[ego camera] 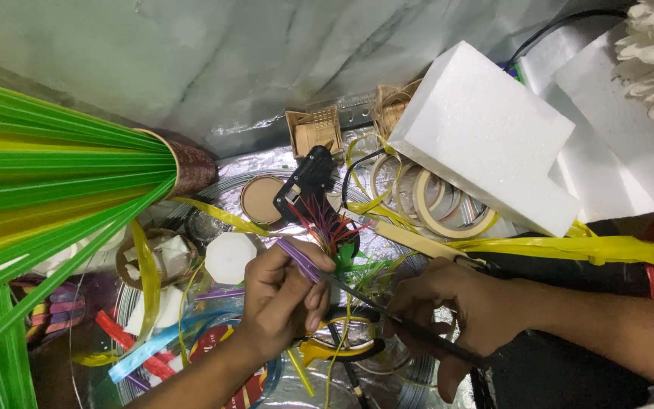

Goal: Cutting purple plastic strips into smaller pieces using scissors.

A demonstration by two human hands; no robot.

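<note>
- The left hand [281, 299] sits just below the middle of the view, its fingers curled shut around a thin purple strip [299, 261] that slants up toward 10 o'clock out of the fingertips.
- The right hand [448, 307] lies at 4 o'clock from centre, fingers closed on a slim dark rod-like tool [410, 327]; the tool's tip runs toward 10 o'clock and meets the purple strip just beside the left thumb.
- The strip looks light, flat and springy, like cut plastic ribbon; I judge it will bend easily and may slip between bare fingers, so a pinch close to the working end, as the left hand has it, gives the best control.
- Just above the hands, at 12 o'clock, a bundle of red and purple strips [325, 220] fans out below a small black clip-like part [308, 178]; the thin ends look easy to crease or knock out of place.
- The tool seems stiff and narrow; the hold sits along its shaft, near the middle of what shows.
- At 9 o'clock a big fan of green and yellow strips [47, 174] enters a brown tube [191, 168].
- At 2 o'clock sits a white foam block [486, 136], with tape rolls [440, 208] touching its lower edge.
- A yellow ribbon [569, 248] trails toward 3 o'clock over the foil-covered surface [372, 140].
</note>
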